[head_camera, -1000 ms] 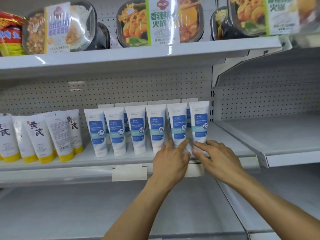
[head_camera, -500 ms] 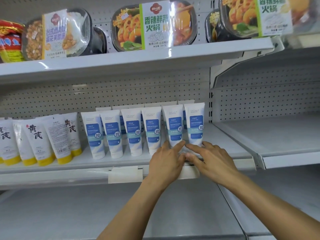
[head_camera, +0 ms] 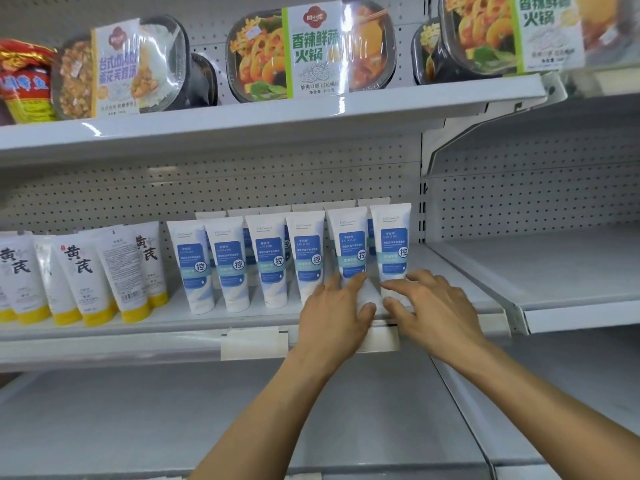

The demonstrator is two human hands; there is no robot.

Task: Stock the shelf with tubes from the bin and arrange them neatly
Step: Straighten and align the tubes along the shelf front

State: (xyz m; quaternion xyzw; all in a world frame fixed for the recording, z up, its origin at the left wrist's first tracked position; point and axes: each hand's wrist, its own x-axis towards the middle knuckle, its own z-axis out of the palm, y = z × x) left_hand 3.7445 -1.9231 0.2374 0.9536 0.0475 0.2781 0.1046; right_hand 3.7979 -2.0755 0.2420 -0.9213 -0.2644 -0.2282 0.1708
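Observation:
Several white tubes with blue labels (head_camera: 270, 261) stand cap-down in a row on the middle shelf (head_camera: 173, 320), with more tubes behind them. My left hand (head_camera: 334, 310) has straight fingers touching the base of the second tube from the right (head_camera: 348, 244). My right hand (head_camera: 429, 303) rests with spread fingers against the base of the rightmost tube (head_camera: 393, 240). The caps of these two tubes are hidden by my hands. No bin is in view.
White tubes with yellow caps (head_camera: 83, 271) lean together at the left of the same shelf. Boxed hotpot meals (head_camera: 308, 50) fill the top shelf. A bare shelf (head_camera: 554, 271) lies to the right, another bare shelf (head_camera: 207, 410) below.
Both hands stay at the bases of the two rightmost tubes, shifting only slightly; the view has drifted a little.

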